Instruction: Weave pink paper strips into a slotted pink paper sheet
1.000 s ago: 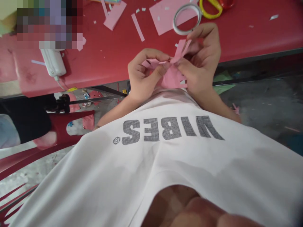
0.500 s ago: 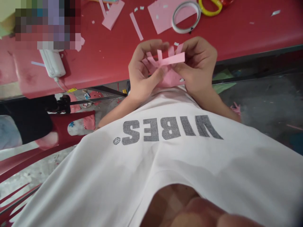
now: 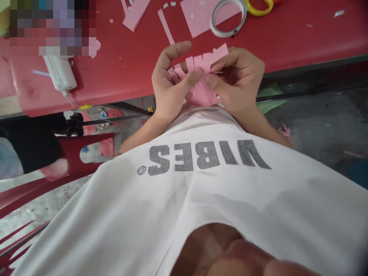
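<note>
Between my two hands, close to my white shirt, is a piece of pink paper point(image 3: 202, 94) with its far edge cut into several strips. My left hand point(image 3: 170, 82) pinches it, the thumb pressed on the front near the base of the strips and the index finger raised and curved. Thumb and fingers of my right hand point(image 3: 240, 76) grip the paper's right part, beside a strip that slants up to the right. Most fingertips behind the paper are hidden.
On the red table point(image 3: 123, 73) lie a roll of white tape point(image 3: 212, 23), yellow-handled scissors point(image 3: 260, 11), a pink sheet point(image 3: 194, 23), a narrow pink strip point(image 3: 166, 27) and small scraps. A white power strip point(image 3: 60, 73) with a cord lies left. A red chair point(image 3: 69, 161) stands lower left.
The strips that curled apart in several directions now stand more side by side. The right strip has tilted upward, and my left index finger has lifted off the paper.
</note>
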The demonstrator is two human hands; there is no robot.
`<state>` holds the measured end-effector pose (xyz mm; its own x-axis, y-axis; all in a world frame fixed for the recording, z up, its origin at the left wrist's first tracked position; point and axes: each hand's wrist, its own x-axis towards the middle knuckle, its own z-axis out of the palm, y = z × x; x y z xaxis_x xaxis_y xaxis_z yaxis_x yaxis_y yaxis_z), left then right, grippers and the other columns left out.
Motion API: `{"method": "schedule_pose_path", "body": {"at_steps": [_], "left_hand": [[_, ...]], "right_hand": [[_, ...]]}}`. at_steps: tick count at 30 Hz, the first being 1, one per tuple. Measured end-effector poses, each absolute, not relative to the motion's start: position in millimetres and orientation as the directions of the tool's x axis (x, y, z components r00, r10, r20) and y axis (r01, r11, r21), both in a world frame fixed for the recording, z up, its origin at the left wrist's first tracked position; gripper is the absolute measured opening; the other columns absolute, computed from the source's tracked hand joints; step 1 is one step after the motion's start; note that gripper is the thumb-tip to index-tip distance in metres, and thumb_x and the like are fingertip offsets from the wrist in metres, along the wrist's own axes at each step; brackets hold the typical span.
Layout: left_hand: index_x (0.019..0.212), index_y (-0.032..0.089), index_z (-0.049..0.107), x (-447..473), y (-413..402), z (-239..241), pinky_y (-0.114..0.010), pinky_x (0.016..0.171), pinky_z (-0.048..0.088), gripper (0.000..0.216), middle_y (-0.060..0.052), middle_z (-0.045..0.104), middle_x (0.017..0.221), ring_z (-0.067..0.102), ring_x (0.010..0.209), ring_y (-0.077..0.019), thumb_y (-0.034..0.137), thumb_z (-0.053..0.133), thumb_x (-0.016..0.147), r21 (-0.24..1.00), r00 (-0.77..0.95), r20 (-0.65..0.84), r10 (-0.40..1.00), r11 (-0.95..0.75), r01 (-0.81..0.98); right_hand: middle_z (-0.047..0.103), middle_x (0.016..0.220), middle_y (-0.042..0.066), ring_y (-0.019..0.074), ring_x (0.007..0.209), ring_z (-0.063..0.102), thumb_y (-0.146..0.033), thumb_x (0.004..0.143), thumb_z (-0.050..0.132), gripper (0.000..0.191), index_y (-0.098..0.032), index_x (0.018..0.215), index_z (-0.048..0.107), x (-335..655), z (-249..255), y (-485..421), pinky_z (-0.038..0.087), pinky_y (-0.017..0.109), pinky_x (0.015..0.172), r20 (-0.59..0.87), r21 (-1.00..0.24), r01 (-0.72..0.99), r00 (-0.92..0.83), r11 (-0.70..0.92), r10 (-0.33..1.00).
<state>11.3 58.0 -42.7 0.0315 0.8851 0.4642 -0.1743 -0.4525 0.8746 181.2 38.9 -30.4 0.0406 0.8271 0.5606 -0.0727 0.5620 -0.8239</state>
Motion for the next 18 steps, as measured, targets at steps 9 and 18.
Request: {"method": "schedule_pose_path", "body": {"at_steps": [9, 18], "left_hand": [[0.111, 0.032, 0.064, 7.6, 58.4, -42.3, -0.029, 0.062, 0.052, 0.046, -0.001, 0.065, 0.106, 0.058, 0.069, -0.0114, 0.049, 0.087, 0.075, 0.873, -0.008, 0.484, 0.875, -0.484, -0.055], [0.112, 0.029, 0.064, 3.5, 59.6, -42.5, -0.034, 0.074, 0.055, 0.048, -0.003, 0.066, 0.104, 0.062, 0.081, -0.0165, 0.055, 0.083, 0.076, 0.822, 0.043, 0.566, 0.823, -0.568, 0.043]], "right_hand": [[0.064, 0.096, 0.000, 0.0131, 0.077, 0.058, -0.060, 0.084, 0.073, 0.038, -0.028, 0.104, 0.068, 183.3, -34.3, 37.5, 0.051, 0.030, 0.066, 0.622, -0.783, 0.014, -0.026, 0.622, 0.783], [0.054, 0.133, 0.003, 0.0180, 0.097, 0.062, -0.058, 0.090, 0.062, 0.054, -0.036, 0.139, 0.057, 184.1, -39.5, 39.0, 0.057, 0.033, 0.071, 0.717, -0.685, 0.124, -0.056, 0.718, 0.694]]}}
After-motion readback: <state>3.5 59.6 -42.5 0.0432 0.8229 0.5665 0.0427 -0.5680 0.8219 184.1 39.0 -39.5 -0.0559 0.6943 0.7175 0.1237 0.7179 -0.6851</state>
